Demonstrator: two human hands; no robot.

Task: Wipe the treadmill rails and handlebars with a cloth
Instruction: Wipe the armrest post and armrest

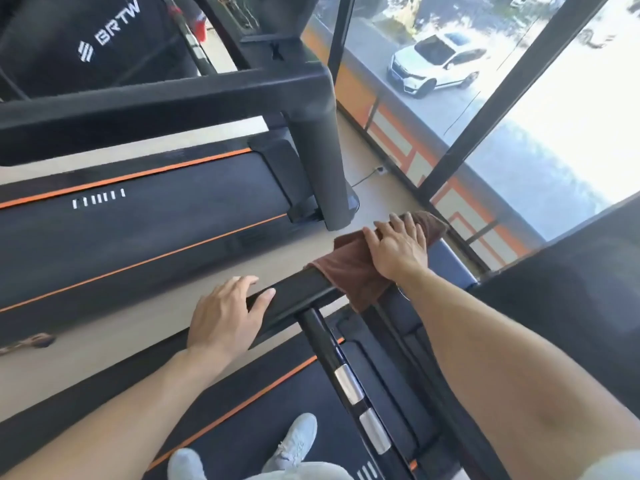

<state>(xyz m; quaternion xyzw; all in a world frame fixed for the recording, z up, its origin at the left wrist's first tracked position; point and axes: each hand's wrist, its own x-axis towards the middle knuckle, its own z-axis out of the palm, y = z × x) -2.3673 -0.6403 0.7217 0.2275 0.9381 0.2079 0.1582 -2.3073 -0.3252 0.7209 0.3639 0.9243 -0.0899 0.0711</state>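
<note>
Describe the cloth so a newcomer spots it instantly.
Find the near treadmill's black side rail running toward the window. Draped over its far stretch is the cloth, pressed flat under the right hand. It is the only brown, soft thing; the left hand touches bare rail.

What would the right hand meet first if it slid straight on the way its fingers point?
The right hand would probably run off the brown terry cloth and the black rail's far end; depth is unclear.

A gym on an upper floor. Two treadmills [145,216] with black belts and orange stripes stand side by side, one branded console [104,36] behind. A tall window [485,98] overlooks a parked white car [436,64] below.
</note>
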